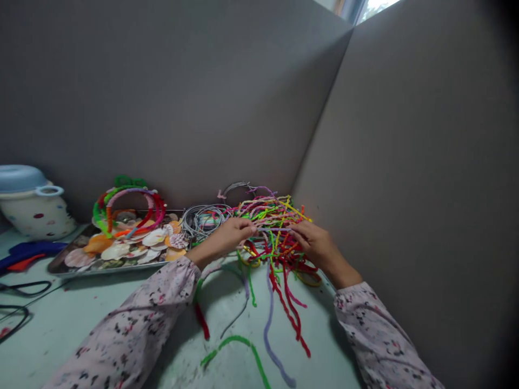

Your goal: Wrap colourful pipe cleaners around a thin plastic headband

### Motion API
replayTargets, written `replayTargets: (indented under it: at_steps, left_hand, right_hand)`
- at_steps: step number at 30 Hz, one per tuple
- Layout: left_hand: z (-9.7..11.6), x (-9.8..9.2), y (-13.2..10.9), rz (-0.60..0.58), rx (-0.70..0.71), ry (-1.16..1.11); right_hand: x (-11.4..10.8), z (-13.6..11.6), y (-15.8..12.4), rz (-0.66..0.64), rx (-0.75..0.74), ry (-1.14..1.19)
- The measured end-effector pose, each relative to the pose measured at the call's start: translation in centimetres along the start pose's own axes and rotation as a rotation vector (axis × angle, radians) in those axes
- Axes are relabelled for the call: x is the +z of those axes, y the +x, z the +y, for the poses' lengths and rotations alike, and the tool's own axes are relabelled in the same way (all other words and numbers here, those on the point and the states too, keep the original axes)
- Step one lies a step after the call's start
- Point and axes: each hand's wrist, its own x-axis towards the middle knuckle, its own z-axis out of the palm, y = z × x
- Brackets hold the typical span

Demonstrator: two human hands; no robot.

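Observation:
A short lavender pipe cleaner (pixel 275 229) is stretched level between my hands. My left hand (pixel 237 231) pinches its left end, and my right hand (pixel 312 240) pinches the right end. Right behind and below them lies a tangled heap of many-coloured pipe cleaners (pixel 263 208). Loose red strands (pixel 287 310) and a longer lavender strand (pixel 268 324) trail from the heap toward me. Beneath my left wrist rests a wire hoop (pixel 246 283), partly wrapped in green, red and lavender, with one end of bare grey wire. A green pipe cleaner (pixel 239 339) curves across the front.
Left of the heap are coiled grey wire hoops (pixel 205 220). A metal tray (pixel 138 266) holds shells (pixel 117 249), with colourful wrapped hoops (pixel 152 208) on top. Farther left stand a spotted cup (pixel 38 216) and scissors (pixel 28 289). Grey panels (pixel 182 97) rise behind and right.

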Motion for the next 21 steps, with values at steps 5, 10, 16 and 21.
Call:
replayTargets:
  at_steps: [5, 10, 16, 21]
  left_hand:
    - [1.1, -0.1, -0.1, -0.086, 0.112, 0.277]
    - [1.0, -0.7, 0.1, -0.079, 0.107, 0.267]
    - [1.9, -4.3, -0.9, -0.022, 0.034, 0.307]
    - [2.1, -6.3, -1.6, -0.022, -0.003, 0.287]
  right_hand:
    - [-1.2, 0.2, -0.3, 0.029, -0.01, -0.09]
    - [-1.8, 0.1, -0.7, 0.037, 0.021, -0.203]
    - [-2.5, 0.0, -1.1, 0.005, 0.056, -0.28]
    - [-2.3, 0.7, -1.1, -0.048, 0.089, -0.178]
